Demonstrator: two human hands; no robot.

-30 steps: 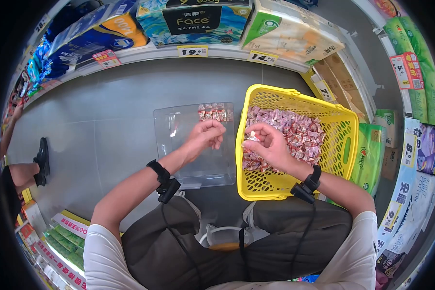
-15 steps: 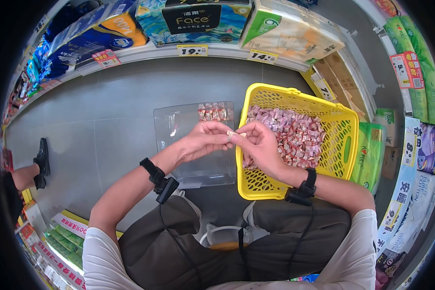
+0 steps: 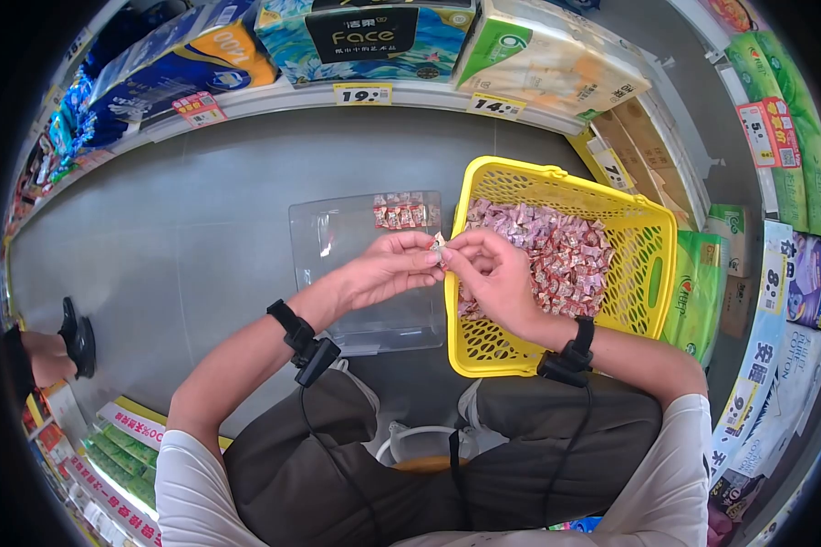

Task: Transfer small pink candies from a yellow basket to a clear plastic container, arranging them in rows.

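Note:
Between the fingertips of both hands is one small wrapped candy, pale with a bit of red. My left hand pinches it from the left, over the clear plastic bin. From the right, my right hand pinches it too, above the near-left rim of the yellow basket. Many wrapped candies, pinkish-purple at the back and red-and-white nearer, fill the basket's bottom. A short double row of candies lies in the bin's far right corner, laid side by side.
Shelves with tissue packs and price tags curve around the far side and right. Green tissue packs stand against the basket's right. Another person's dark shoe is on the floor at left.
The candy has been turned more upright between my fingertips, which have shifted slightly. The other person's feet have moved at left; a second shoe now shows. Basket and bin stay put.

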